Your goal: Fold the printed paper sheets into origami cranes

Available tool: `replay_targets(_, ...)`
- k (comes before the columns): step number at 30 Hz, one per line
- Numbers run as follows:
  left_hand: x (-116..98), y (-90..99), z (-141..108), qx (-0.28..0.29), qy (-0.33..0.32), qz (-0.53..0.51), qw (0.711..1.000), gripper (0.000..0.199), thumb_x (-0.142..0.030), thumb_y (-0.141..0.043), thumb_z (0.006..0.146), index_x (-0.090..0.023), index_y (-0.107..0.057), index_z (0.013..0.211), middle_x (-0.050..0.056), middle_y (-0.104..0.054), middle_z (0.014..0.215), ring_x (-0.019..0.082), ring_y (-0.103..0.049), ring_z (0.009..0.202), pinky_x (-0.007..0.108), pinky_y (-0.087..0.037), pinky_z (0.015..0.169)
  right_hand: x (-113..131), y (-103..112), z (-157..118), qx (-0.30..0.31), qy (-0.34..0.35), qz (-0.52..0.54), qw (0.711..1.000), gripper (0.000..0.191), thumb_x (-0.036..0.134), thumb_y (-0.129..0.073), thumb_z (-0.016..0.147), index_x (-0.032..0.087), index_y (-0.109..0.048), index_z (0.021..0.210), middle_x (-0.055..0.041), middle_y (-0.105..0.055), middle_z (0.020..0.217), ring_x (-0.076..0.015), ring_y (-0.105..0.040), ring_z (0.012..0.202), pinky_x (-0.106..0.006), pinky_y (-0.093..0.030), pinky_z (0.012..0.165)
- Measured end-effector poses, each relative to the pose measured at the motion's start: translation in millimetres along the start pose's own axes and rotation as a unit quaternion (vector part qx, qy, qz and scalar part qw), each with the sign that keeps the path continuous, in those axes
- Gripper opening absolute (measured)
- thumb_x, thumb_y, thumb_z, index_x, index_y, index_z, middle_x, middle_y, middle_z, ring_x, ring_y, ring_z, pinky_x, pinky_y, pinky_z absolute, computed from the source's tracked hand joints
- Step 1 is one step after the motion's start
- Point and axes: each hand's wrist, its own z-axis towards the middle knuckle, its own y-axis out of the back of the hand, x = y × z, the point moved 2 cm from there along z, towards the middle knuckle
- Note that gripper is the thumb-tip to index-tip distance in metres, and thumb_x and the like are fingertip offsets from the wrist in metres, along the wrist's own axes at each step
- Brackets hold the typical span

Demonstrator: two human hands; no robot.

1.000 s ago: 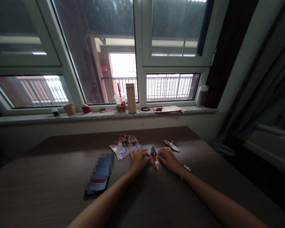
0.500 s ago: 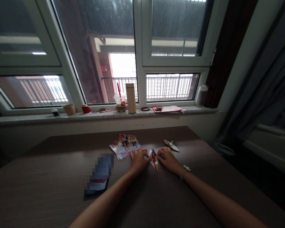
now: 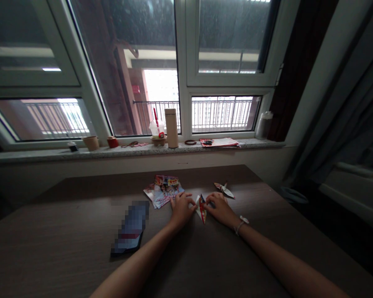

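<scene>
A folded piece of colourful printed paper (image 3: 201, 208) lies on the dark wooden table (image 3: 65, 248), pointed end toward me. My left hand (image 3: 180, 209) grips its left side and my right hand (image 3: 219, 208) grips its right side, fingertips pinching the folds. A white band circles my right wrist. Just past my left hand lies a small stack of colourful printed sheets (image 3: 163, 190). A finished folded paper figure (image 3: 224, 189) rests beyond my right hand.
A dark phone-shaped object (image 3: 131, 227) lies to the left of my left forearm. On the windowsill (image 3: 34, 155) stand a tall beige flask (image 3: 171, 128), a drink cup with a red straw (image 3: 157, 130), small cups and red papers (image 3: 219, 142). Dark curtains hang on the right.
The folded paper has become narrower between my fingers as both hands pressed its sides together. My hands have stayed in nearly the same spot.
</scene>
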Motion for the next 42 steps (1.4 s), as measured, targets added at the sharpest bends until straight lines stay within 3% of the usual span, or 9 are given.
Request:
replay_targets(5, 4.8, -1.2, 3.9, 0.005, 0.005, 0.006, 1.0, 0.006, -0.027, -0.069, 0.081, -0.023, -0.072, 0.078, 0.002, -0.06, 0.135, 0.03, -0.037, 0.136, 0.062, -0.012, 0.114, 4.7, -1.9, 0.3, -0.01, 0.015, -0.043, 0.999, 0.035, 0.057, -0.065, 0.081, 0.022, -0.065, 0.086, -0.0056, -0.061, 0.101, -0.0251, -0.051, 0.105, -0.038, -0.039, 0.093)
replay_targets(10, 7.3, -1.1, 8.7, 0.013, -0.001, 0.008, 1.0, 0.008, -0.027, -0.07, 0.079, -0.023, -0.073, 0.073, 0.001, -0.057, 0.14, 0.032, -0.033, 0.138, 0.064, -0.011, 0.113, 13.2, -4.2, 0.8, -0.03, 0.042, -0.116, 0.992, 0.045, 0.065, -0.061, 0.081, 0.02, -0.065, 0.085, -0.0096, -0.061, 0.1, -0.0286, -0.05, 0.107, -0.043, -0.036, 0.098)
replay_targets(20, 11.6, -4.4, 9.3, 0.01, -0.01, 0.012, 1.0, 0.006, -0.028, -0.07, 0.079, -0.024, -0.072, 0.075, 0.001, -0.055, 0.14, 0.032, -0.034, 0.137, 0.066, -0.012, 0.113, 13.4, 3.2, 1.2, 0.011, 0.035, -0.114, 0.993, 0.047, 0.064, -0.072, 0.07, 0.022, -0.065, 0.09, -0.0072, -0.061, 0.104, -0.0279, -0.051, 0.106, -0.043, -0.036, 0.097)
replay_targets(33, 8.2, -0.7, 5.9, 0.009, -0.005, 0.014, 1.0, 0.005, -0.029, -0.071, 0.08, -0.025, -0.073, 0.078, 0.0, -0.056, 0.14, 0.031, -0.034, 0.137, 0.065, -0.01, 0.113, 3.7, 15.9, -9.3, 0.074, 0.073, -0.008, 0.995, 0.063, 0.057, -0.083, 0.058, 0.024, -0.062, 0.108, -0.0059, -0.056, 0.121, -0.027, -0.049, 0.114, -0.041, -0.035, 0.104)
replay_targets(36, 9.0, -1.3, 6.3, 0.005, -0.006, 0.008, 1.0, 0.005, -0.028, -0.071, 0.079, -0.025, -0.073, 0.077, 0.0, -0.057, 0.139, 0.032, -0.035, 0.137, 0.066, -0.01, 0.113, 0.2, 13.5, -7.9, 0.06, 0.07, 0.017, 0.996, 0.054, 0.055, -0.08, 0.064, 0.024, -0.064, 0.106, -0.0053, -0.059, 0.118, -0.026, -0.051, 0.113, -0.04, -0.037, 0.103)
replay_targets(40, 7.8, -2.5, 6.0, 0.013, -0.007, -0.017, 1.0, 0.004, -0.027, -0.072, 0.078, -0.025, -0.074, 0.075, 0.0, -0.057, 0.139, 0.031, -0.035, 0.136, 0.065, -0.007, 0.114, -7.0, 9.2, 0.0, 0.003, 0.046, 0.087, 0.995, 0.022, 0.043, -0.063, 0.086, 0.022, -0.068, 0.091, -0.0048, -0.065, 0.099, -0.0224, -0.057, 0.103, -0.038, -0.04, 0.098)
replay_targets(42, 5.5, -3.0, 5.1, 0.017, -0.007, -0.031, 0.999, 0.002, -0.027, -0.073, 0.076, -0.025, -0.074, 0.075, 0.0, -0.059, 0.137, 0.031, -0.036, 0.135, 0.064, -0.007, 0.114, -7.7, 7.4, 4.4, -0.01, 0.059, 0.121, 0.991, 0.017, 0.037, -0.064, 0.086, 0.021, -0.07, 0.09, -0.0053, -0.066, 0.098, -0.0223, -0.058, 0.101, -0.037, -0.04, 0.096)
